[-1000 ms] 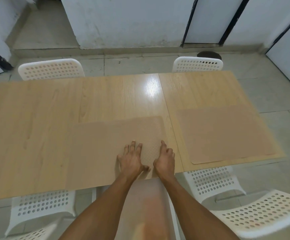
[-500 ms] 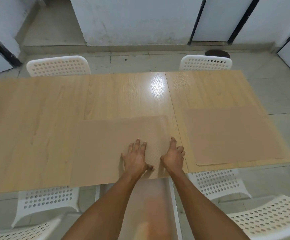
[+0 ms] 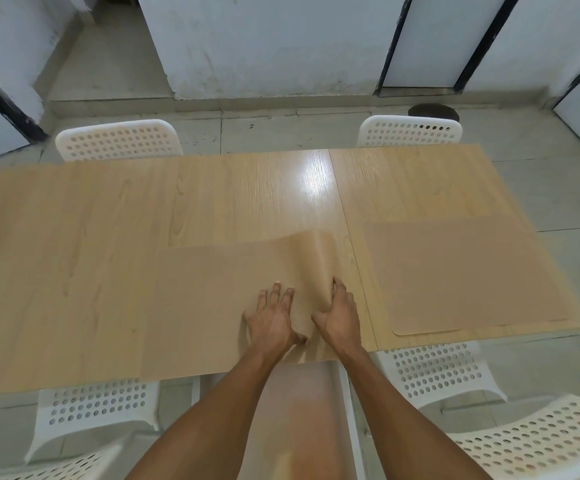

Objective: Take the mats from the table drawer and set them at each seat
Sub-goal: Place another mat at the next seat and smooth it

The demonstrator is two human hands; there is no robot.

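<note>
The wooden table (image 3: 108, 237) carries two tan mats, long sides along its near edge. The right mat (image 3: 461, 271) lies flat. The near mat (image 3: 212, 299) buckles upward between the flat-pressing left hand (image 3: 271, 320) and the right hand (image 3: 338, 315), which grips its raised fold.

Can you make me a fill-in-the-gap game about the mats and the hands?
1. The mat on the right lies ____ on the table.
2. The right hand lifts the ____ edge of the near mat.
3. The left hand rests on the near ____.
4. The chairs are ____ in colour.

Missing words: flat; right; mat; white
</note>
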